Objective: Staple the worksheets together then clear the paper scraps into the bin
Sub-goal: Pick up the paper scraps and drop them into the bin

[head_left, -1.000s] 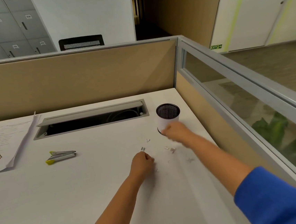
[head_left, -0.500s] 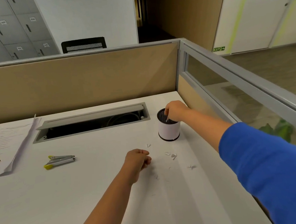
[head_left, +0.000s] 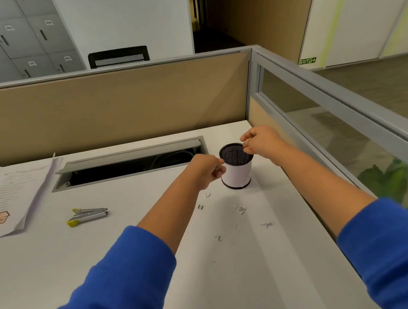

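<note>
The bin [head_left: 237, 178] is a small white cylinder with a black mesh inside, standing at the desk's far right. My left hand [head_left: 205, 170] is at its left rim, with fingers and thumb pinched on small paper scraps that are mostly hidden. My right hand [head_left: 263, 143] hovers over the right rim and pinches a tiny white scrap at its fingertips. Several paper scraps [head_left: 240, 209] lie scattered on the desk in front of the bin. The worksheets [head_left: 7, 198] lie at the far left, with the grey and yellow stapler [head_left: 87, 214] beside them.
Two loose staples [head_left: 200, 207] lie near the scraps. An open cable tray [head_left: 129, 165] runs along the back of the desk. A tan partition [head_left: 109, 108] closes the back and a glass panel [head_left: 320, 128] closes the right side.
My left hand rose from the desk near the scraps and moved forward to the bin's left rim. My right hand stayed at the bin and shifted toward its right rim.
</note>
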Motion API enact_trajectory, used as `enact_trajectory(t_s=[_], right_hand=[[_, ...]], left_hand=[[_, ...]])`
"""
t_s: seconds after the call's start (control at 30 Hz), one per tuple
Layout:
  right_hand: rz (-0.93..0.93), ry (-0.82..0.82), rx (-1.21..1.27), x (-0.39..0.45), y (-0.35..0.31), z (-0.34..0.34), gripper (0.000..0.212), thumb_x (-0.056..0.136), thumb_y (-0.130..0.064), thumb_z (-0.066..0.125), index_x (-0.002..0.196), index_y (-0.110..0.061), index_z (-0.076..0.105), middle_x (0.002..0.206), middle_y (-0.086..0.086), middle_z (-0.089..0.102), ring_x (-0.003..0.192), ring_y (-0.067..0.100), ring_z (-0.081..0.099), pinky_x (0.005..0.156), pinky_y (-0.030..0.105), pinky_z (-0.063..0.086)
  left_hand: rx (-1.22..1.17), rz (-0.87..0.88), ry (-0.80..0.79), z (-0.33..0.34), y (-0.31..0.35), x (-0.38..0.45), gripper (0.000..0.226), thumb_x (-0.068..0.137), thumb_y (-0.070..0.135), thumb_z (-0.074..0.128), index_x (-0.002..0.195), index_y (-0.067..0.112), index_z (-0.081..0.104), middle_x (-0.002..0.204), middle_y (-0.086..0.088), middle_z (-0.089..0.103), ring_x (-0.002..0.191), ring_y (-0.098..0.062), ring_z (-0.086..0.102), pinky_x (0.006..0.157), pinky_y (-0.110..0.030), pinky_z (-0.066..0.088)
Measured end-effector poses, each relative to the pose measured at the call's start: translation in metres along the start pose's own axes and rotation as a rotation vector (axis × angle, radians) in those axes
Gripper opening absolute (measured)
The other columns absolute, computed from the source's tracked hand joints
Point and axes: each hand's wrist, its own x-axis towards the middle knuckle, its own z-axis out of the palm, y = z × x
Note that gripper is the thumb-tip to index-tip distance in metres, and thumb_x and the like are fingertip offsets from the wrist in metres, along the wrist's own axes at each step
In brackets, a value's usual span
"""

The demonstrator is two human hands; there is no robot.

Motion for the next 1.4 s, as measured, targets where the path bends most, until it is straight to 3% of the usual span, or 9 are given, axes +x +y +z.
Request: enact_trajectory(t_s=[0.23,0.33,0.4,0.6,0.67,0.77,0.97,1.23,1.4], right_hand=[[0.059,0.045,0.134,0.000,0.005,-0.008,0.022,0.081,0.005,0.053,0.076,-0.014,0.063,0.106,0.017,0.068,0.102,0.032,0.065,0.093,0.045,0.052],[0.088,0.058,0.167,0.000,0.010,-0.011,0.030,0.081,0.005,0.055,0.067,-0.021,0.058,0.102,0.016,0.067,0.101,0.032,0.065,0.092,0.045,0.053],[0.102,0.055,0.189,0.000,0.014,-0.013,0.030,0.082,0.005,0.055,0.067,-0.021,0.057,0.097,0.013,0.066,0.102,0.032,0.065,0.092,0.044,0.053],[0.144,0.047,0.236,-0.006,0.023,-0.018,0.029,0.083,0.004,0.053,0.068,-0.020,0.058,0.094,0.011,0.064,0.099,0.030,0.066,0.091,0.043,0.055],[0.165,0.047,0.255,-0.013,0.025,-0.020,0.026,0.084,0.004,0.053,0.070,-0.017,0.060,0.093,0.011,0.064,0.092,0.027,0.067,0.090,0.040,0.055],[0.178,0.018,0.298,-0.036,0.035,-0.018,0.015,0.087,0.001,0.052,0.081,-0.009,0.061,0.089,0.010,0.060,0.074,0.019,0.060,0.085,0.035,0.055],[0.233,-0.088,0.065,-0.086,0.077,0.013,0.021,0.083,-0.010,0.064,0.102,-0.002,0.067,0.086,0.008,0.061,0.079,0.021,0.056,0.087,0.040,0.051],[0.232,-0.061,-0.155,-0.119,0.099,0.039,0.042,0.080,-0.022,0.069,0.120,-0.011,0.059,0.122,0.008,0.057,0.113,0.023,0.056,0.090,0.030,0.044],[0.189,-0.044,-0.214,-0.129,0.111,0.053,0.033,0.079,-0.019,0.068,0.110,-0.011,0.064,0.118,0.009,0.058,0.105,0.025,0.059,0.087,0.028,0.045]], left_hand=[[-0.173,-0.045,0.032,0.037,0.042,0.007,0.012,0.090,-0.010,0.037,0.092,-0.007,0.049,0.114,-0.020,0.041,0.087,-0.031,0.049,0.053,-0.022,0.051],[-0.166,-0.062,0.003,0.046,0.051,0.007,0.042,0.094,0.003,0.039,0.136,-0.002,0.038,0.147,-0.021,0.034,0.133,-0.034,0.037,0.104,-0.040,0.041],[-0.144,-0.043,-0.026,0.049,0.055,0.006,0.048,0.095,0.007,0.038,0.142,0.001,0.030,0.152,-0.018,0.026,0.140,-0.034,0.027,0.111,-0.045,0.029],[-0.179,-0.002,-0.018,0.037,0.057,0.004,0.042,0.092,-0.001,0.042,0.133,-0.010,0.036,0.140,-0.025,0.035,0.133,-0.044,0.033,0.104,-0.054,0.038],[-0.101,0.071,-0.016,0.027,0.052,-0.001,0.027,0.093,0.000,0.042,0.118,-0.007,0.049,0.122,-0.025,0.048,0.111,-0.037,0.054,0.082,-0.042,0.053],[0.147,0.178,0.054,0.003,0.027,-0.006,0.017,0.093,0.001,0.042,0.091,0.004,0.058,0.094,-0.014,0.060,0.077,-0.019,0.057,0.065,-0.028,0.050],[0.637,0.286,0.242,-0.038,-0.077,-0.020,0.027,0.084,0.002,0.049,0.105,0.007,0.066,0.109,-0.013,0.066,0.097,-0.028,0.062,0.081,-0.031,0.048],[0.873,0.271,0.126,-0.041,-0.134,-0.059,0.042,0.077,0.016,0.069,0.118,0.012,0.059,0.116,-0.003,0.057,0.104,-0.019,0.056,0.085,-0.024,0.042],[0.955,0.226,0.108,-0.046,-0.147,-0.069,0.050,0.066,0.020,0.079,0.112,0.014,0.060,0.101,0.001,0.051,0.092,-0.016,0.051,0.077,-0.022,0.040]])
